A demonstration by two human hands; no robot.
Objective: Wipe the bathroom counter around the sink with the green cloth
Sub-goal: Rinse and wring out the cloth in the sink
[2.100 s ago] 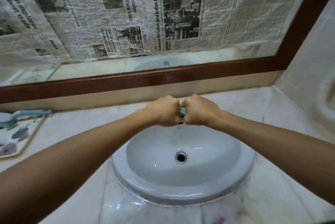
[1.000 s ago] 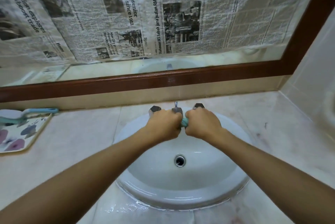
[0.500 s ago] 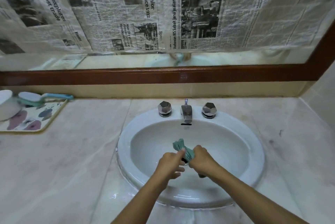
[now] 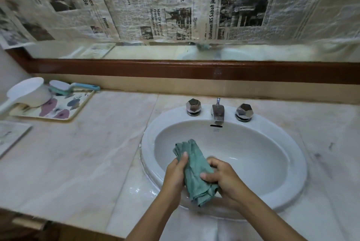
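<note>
- Upper left: I see a white plastic scoop (image 4: 29, 92) and a brush (image 4: 64, 86) on a flowered tray (image 4: 78, 104), probably kept out of the wiping path.
- Left of centre: smooth, veined marble counter (image 4: 87, 153), wet beside the basin.
- Lower centre: the left hand (image 4: 176, 172) pinches the bunched, soft green cloth (image 4: 194, 166) over the glossy oval sink (image 4: 296, 162), so drips fall in, I judge.
- Just right: the right hand (image 4: 224, 178) is clamped round the cloth's lower end.

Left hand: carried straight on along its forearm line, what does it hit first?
Probably the rear wall of the sink, below the left tap knob. The left hand, gripping the green cloth, points forward over the basin. If it rides above the rim, the knob comes first. Height is unclear.
</note>
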